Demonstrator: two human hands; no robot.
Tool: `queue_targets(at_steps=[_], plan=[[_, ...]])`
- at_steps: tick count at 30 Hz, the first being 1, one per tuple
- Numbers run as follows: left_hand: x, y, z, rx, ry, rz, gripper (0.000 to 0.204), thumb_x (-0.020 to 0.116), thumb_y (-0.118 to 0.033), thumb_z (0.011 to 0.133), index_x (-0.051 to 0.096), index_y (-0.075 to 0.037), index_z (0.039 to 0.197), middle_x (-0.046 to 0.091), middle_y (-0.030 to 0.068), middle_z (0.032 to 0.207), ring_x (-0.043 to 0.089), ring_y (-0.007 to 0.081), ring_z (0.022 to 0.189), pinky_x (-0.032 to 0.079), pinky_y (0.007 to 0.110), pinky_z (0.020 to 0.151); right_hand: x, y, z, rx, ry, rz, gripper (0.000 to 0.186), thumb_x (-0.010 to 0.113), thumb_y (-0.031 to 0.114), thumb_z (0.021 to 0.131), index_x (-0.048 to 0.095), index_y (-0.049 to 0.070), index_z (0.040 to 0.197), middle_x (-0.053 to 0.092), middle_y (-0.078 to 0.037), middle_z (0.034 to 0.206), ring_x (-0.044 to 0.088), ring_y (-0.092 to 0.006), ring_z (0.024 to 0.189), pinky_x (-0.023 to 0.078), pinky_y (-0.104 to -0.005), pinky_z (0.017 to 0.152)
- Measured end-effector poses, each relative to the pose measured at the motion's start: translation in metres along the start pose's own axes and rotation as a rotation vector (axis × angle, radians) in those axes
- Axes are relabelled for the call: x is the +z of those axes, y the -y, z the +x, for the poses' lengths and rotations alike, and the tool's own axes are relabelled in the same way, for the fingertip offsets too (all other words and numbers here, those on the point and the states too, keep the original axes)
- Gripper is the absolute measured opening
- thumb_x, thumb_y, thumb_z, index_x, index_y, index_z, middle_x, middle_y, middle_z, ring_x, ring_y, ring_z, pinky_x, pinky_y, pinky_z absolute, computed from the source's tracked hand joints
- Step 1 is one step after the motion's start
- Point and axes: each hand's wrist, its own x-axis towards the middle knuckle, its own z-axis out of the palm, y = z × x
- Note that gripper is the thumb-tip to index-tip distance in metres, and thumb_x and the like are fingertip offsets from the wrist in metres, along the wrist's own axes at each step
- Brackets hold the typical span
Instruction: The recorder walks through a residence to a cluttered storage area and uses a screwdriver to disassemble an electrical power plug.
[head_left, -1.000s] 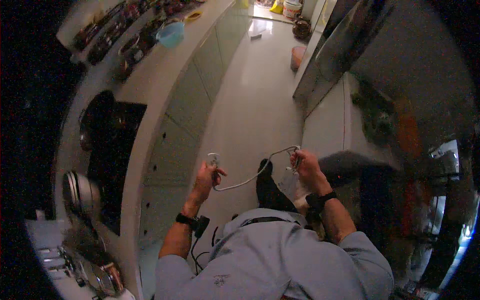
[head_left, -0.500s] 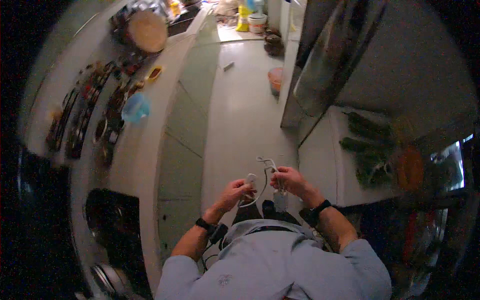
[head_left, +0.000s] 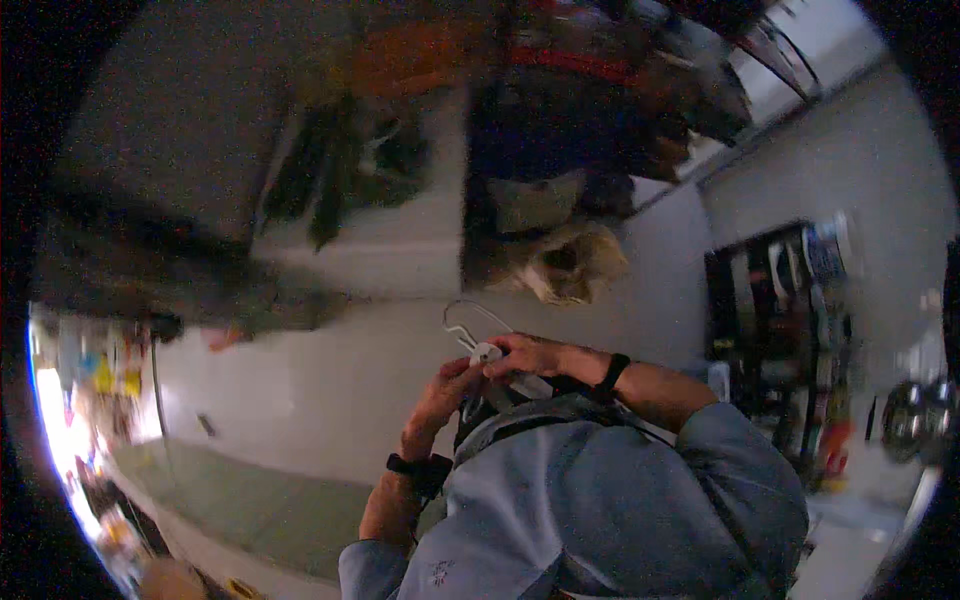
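Close together in front of my waist, both hands are closed around a white corded piece (head_left: 487, 353), rounded and with a dark spot on its face; its exact kind is unclear. My left hand (head_left: 450, 388) grips it from the left and below. Fingers of my right hand (head_left: 530, 354) pinch it from the right. A loop of white cable (head_left: 482, 308) sticks out beyond the hands. Under my right hand hangs a white block (head_left: 530, 386), partly hidden by the hand and blurred.
Dark green leafy vegetables (head_left: 345, 165) lie on a white surface (head_left: 430, 235) ahead. A crumpled tan bag (head_left: 578, 265) sits beside it. Loaded dark shelves (head_left: 770, 310) stand to the right. At lower left runs a greenish cabinet front (head_left: 240, 500); a small object (head_left: 206, 425) lies on the pale floor.
My view has swung right, bringing the tan bag and shelves in. My hands, apart before, have come together at the white corded piece.
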Motion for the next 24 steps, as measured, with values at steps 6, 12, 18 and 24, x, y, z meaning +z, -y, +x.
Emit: queue_targets(at_steps=[6, 12, 18, 24], plan=[[-0.032, -0.041, 0.026, -0.053, 0.499, 0.405, 0.042, 0.051, -0.037, 0.103, 0.070, -0.002, 0.116, 0.068, 0.0047, 0.089, 0.062, 0.0154, 0.083, 0.048, 0.031, 0.077, 0.041, 0.016, -0.027, -0.114, -0.393, -0.072, 0.068, 0.075, 0.039, 0.090, 0.054, -0.005, 0.138, 0.068, -0.013, 0.122, 0.064, -0.0238, 0.105, 0.051, -0.0373, 0.090], [0.328, -0.035, 0.210, -0.114, 0.718, 0.562, 0.037, 0.049, -0.033, 0.103, 0.068, -0.003, 0.113, 0.068, 0.0054, 0.090, 0.061, 0.0167, 0.083, 0.047, 0.031, 0.081, -0.221, -0.122, -0.285, -0.191, -0.590, -0.051, 0.067, 0.075, 0.040, 0.088, 0.057, -0.006, 0.133, 0.071, -0.013, 0.110, 0.065, -0.0221, 0.101, 0.051, -0.0384, 0.089], [0.525, 0.014, 0.319, -0.337, 0.875, 0.566, 0.035, 0.052, -0.033, 0.102, 0.067, -0.002, 0.107, 0.066, 0.0043, 0.091, 0.058, 0.0144, 0.087, 0.045, 0.029, 0.081, -0.326, -0.198, -0.455, -0.301, -0.629, 0.369, 0.040, 0.072, 0.021, 0.092, 0.062, -0.002, 0.123, 0.071, -0.009, 0.110, 0.067, -0.0173, 0.097, 0.053, -0.0343, 0.084], [0.666, 0.031, 0.408, -0.205, 1.055, 0.667, 0.036, 0.056, -0.035, 0.101, 0.068, -0.005, 0.115, 0.069, 0.0041, 0.099, 0.059, 0.0150, 0.088, 0.046, 0.030, 0.081, -0.447, -0.263, -0.525, -0.553, -0.938, 0.839, 0.034, 0.069, 0.015, 0.091, 0.061, -0.003, 0.120, 0.069, -0.009, 0.104, 0.068, -0.0215, 0.091, 0.055, -0.0378, 0.083]])
